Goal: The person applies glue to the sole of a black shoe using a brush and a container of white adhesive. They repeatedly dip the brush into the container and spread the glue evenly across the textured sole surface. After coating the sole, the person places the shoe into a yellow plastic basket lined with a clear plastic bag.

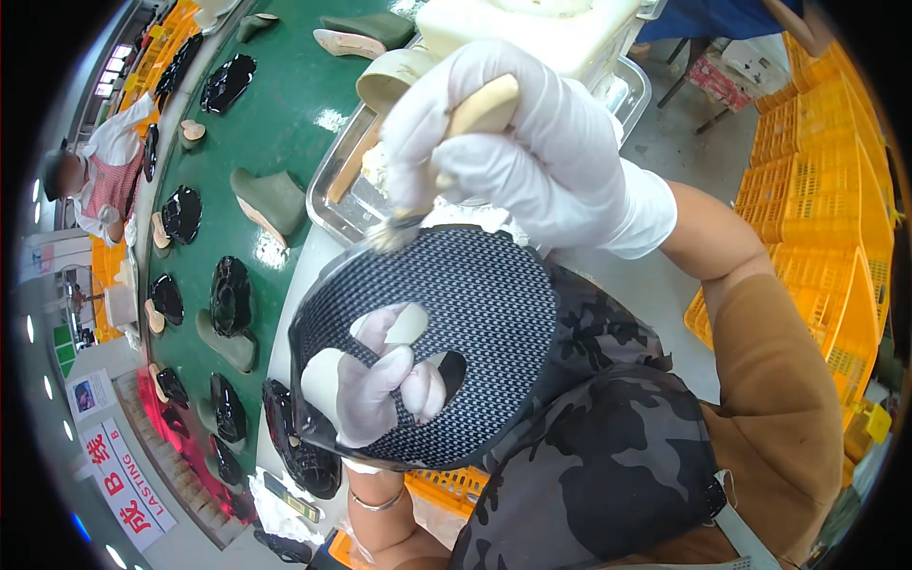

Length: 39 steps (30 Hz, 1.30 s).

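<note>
My left hand (366, 394), in a white glove, grips a black-and-white mesh piece that looks like a shoe upper (489, 294). Its fingers pass through openings in the mesh and close on a strip of it. My right hand (532, 157), also gloved, is closed around a brush (486, 103) with a pale wooden handle. The brush's bristles are at the upper's far left edge and look to be touching it. Behind the upper, a metal tray (323, 204) is partly hidden by my right hand. A cream cup (385, 84) is beside that hand.
A green conveyor belt (304, 142) on the left carries shoe lasts (271, 204) and glossy black uppers (231, 294). A whitish container (570, 38) is at the back. Orange crates (807, 190) are stacked on the right. Another person (104, 180) is across the belt.
</note>
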{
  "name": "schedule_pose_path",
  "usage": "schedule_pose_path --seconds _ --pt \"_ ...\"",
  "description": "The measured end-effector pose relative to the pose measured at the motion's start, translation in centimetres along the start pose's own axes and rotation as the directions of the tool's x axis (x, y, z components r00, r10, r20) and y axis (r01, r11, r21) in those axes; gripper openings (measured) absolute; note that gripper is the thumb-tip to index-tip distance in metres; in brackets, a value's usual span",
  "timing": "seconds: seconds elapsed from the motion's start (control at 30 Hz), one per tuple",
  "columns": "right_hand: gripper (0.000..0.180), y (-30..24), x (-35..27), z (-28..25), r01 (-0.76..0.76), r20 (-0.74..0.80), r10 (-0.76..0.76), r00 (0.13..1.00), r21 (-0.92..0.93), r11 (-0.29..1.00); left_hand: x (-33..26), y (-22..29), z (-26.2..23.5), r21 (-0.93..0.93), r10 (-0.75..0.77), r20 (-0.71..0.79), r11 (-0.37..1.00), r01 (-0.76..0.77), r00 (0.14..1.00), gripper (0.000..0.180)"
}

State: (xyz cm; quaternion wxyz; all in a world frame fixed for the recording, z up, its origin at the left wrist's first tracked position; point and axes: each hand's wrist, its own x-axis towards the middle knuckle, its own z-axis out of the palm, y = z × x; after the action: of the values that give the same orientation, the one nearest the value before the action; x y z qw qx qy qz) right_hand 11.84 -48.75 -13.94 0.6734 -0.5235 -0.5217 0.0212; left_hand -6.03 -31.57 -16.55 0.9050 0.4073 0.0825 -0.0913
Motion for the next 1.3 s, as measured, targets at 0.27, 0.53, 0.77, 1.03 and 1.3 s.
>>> schedule_pose_path --seconds 0.27,0.53,0.77,1.03,1.3 --pt "0.013 0.1 -0.3 0.3 0.03 -0.14 -0.038 0.989 -0.053 0.998 -1.6 -0.7 -0.5 0.117 0.08 -0.095 0.991 -0.068 0.992 0.04" --pt "0.016 0.5 -2.2 -0.2 -0.012 -0.175 -0.005 0.985 -0.097 0.995 -2.7 -1.7 0.0 0.202 0.287 -0.272 0.95 -0.238 0.918 0.046" --pt "0.013 -0.9 -4.8 -0.4 -0.149 -0.27 0.132 0.954 -0.043 0.988 -2.5 -3.8 1.0 -0.013 0.352 -0.319 0.927 -0.375 0.88 0.05" --pt "0.014 -1.1 -0.3 1.0 0.059 -0.396 -0.041 0.918 0.032 0.998 -2.0 -5.6 0.1 0.094 0.454 -0.189 0.891 -0.444 0.871 0.056" --pt "0.012 -1.7 -3.7 1.2 -0.274 -0.458 0.303 0.836 0.13 0.953 -1.2 -5.9 -0.3 0.128 0.635 -0.251 0.77 -0.625 0.73 0.061"
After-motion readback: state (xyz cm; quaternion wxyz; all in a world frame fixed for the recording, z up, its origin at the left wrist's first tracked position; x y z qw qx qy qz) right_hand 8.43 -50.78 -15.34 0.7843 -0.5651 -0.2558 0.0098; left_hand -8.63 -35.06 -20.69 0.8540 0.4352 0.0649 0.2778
